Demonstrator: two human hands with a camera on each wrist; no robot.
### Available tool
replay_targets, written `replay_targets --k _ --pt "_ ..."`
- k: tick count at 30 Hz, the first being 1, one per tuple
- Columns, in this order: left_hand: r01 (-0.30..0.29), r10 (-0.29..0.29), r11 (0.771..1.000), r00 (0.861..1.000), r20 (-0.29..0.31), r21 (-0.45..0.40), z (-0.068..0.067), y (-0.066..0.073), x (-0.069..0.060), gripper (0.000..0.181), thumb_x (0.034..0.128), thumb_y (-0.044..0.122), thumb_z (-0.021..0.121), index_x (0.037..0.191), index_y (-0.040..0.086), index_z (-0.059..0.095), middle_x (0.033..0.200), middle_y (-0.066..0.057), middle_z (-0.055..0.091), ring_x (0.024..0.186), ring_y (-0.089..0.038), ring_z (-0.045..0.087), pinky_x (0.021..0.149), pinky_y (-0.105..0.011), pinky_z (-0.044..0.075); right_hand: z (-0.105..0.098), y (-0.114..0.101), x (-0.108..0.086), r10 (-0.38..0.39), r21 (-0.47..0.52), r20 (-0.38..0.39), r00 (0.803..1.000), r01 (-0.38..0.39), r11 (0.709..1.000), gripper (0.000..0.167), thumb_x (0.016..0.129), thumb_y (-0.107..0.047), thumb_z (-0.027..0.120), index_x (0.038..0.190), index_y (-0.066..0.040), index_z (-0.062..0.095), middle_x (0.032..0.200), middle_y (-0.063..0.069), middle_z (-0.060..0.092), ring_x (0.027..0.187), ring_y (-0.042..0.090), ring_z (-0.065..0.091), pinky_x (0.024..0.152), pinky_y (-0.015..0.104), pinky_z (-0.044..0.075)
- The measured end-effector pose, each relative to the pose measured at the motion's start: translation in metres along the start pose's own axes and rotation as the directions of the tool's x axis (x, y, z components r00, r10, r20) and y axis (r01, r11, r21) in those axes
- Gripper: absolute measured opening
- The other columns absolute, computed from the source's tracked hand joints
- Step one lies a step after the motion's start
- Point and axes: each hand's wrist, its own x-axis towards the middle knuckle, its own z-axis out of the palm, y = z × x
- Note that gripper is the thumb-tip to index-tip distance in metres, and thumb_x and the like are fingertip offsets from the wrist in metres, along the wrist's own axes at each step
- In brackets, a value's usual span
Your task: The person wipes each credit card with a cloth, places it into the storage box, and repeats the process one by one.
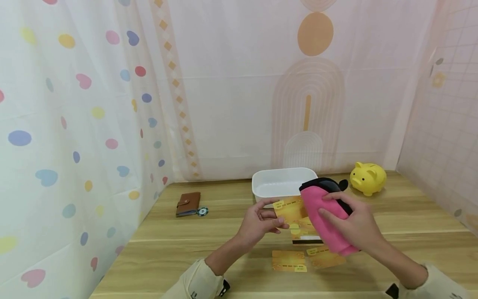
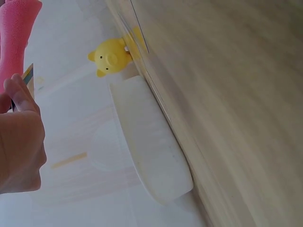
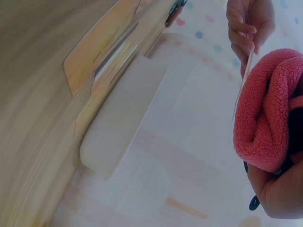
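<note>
In the head view the left hand [image 1: 257,223] pinches a gold card [image 1: 290,209] between thumb and fingers. Its right end meets the pink cloth [image 1: 325,220], which has a black part along its top and right side. The right hand [image 1: 354,222] grips that cloth, thumb in front. From the right wrist view the cloth [image 3: 265,113] looks fluffy and folded, and the card stands edge-on beside it. Below the hands, more gold cards lie on the table, one at the left [image 1: 289,261], one at the right [image 1: 325,257], others partly behind the cloth.
A white tray [image 1: 284,176] stands behind the hands. A yellow piggy bank [image 1: 368,178] is at the back right. On the left lie a brown wallet [image 1: 188,203] and a poker chip [image 1: 203,211]. Curtains hang behind and beside the wooden table [image 1: 164,249].
</note>
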Motion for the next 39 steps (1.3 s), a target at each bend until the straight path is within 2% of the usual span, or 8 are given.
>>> replay_targets --k 6,12,19,25,31,33,39 --pt "0.010 -0.009 1.000 0.999 0.034 -0.027 0.002 0.002 -0.002 0.055 0.0917 -0.003 0.066 0.142 0.007 0.047 0.103 -0.017 0.072 0.083 -0.018 0.074 0.072 -0.030 0.058 0.009 -0.006 0.000 0.013 0.022 0.052 0.999 -0.014 1.000 0.026 0.082 -0.009 0.082 0.104 -0.016 0.069 0.094 0.006 0.069 0.048 0.002 0.041 0.036 0.022 0.037" --pt "-0.003 0.004 1.000 0.998 0.064 -0.016 0.004 0.003 -0.002 0.057 0.0920 -0.005 0.064 0.144 0.003 0.042 0.108 -0.020 0.071 0.084 -0.017 0.073 0.074 -0.030 0.058 0.018 -0.011 0.002 0.000 0.013 0.073 0.997 -0.001 1.000 0.025 0.082 -0.012 0.082 0.103 -0.018 0.069 0.096 0.006 0.069 0.055 0.005 0.046 0.040 0.023 0.040" --pt "-0.001 0.002 1.000 0.997 0.078 -0.018 0.006 0.005 -0.002 0.055 0.0918 -0.004 0.064 0.142 0.010 0.048 0.111 -0.020 0.071 0.086 -0.018 0.073 0.074 -0.032 0.059 0.027 -0.013 0.002 -0.065 0.016 0.080 0.995 0.064 0.998 0.027 0.081 -0.008 0.082 0.103 -0.019 0.069 0.096 0.005 0.070 0.060 0.006 0.050 0.044 0.023 0.042" --pt "-0.007 0.009 0.999 0.997 0.075 -0.033 0.007 0.006 -0.003 0.058 0.0908 -0.006 0.064 0.144 0.002 0.043 0.109 -0.017 0.071 0.085 -0.016 0.073 0.074 -0.031 0.059 0.034 -0.013 0.001 -0.125 0.029 0.080 0.989 0.123 0.992 0.029 0.080 -0.007 0.083 0.102 -0.020 0.069 0.091 0.001 0.070 0.059 0.003 0.046 0.045 0.020 0.040" --pt "-0.075 0.071 0.996 0.994 0.086 0.042 0.008 0.002 -0.002 0.057 0.0907 -0.008 0.063 0.143 -0.004 0.042 0.111 -0.029 0.067 0.084 -0.009 0.070 0.067 -0.025 0.056 0.040 -0.010 0.000 -0.168 0.027 0.073 0.983 0.166 0.986 0.030 0.078 -0.006 0.084 0.101 -0.019 0.070 0.090 -0.002 0.070 0.062 0.004 0.047 0.047 0.020 0.040" --pt "-0.091 0.085 0.993 0.993 0.081 0.070 0.008 0.002 -0.002 0.056 0.0903 -0.008 0.064 0.142 -0.005 0.043 0.112 -0.033 0.065 0.084 -0.008 0.069 0.066 -0.023 0.054 0.041 -0.009 0.001 -0.185 0.018 0.068 0.980 0.184 0.983 0.030 0.077 -0.005 0.084 0.100 -0.018 0.071 0.091 -0.002 0.071 0.066 0.005 0.050 0.049 0.020 0.042" --pt "-0.092 0.087 0.993 0.994 0.060 0.077 0.009 -0.002 -0.001 0.053 0.0902 -0.008 0.065 0.140 -0.006 0.046 0.108 -0.031 0.067 0.084 -0.008 0.069 0.067 -0.023 0.053 0.043 -0.004 0.002 -0.238 -0.065 0.055 0.970 0.241 0.968 0.030 0.075 -0.004 0.085 0.098 -0.017 0.072 0.085 -0.002 0.068 0.061 0.004 0.045 0.046 0.017 0.037"
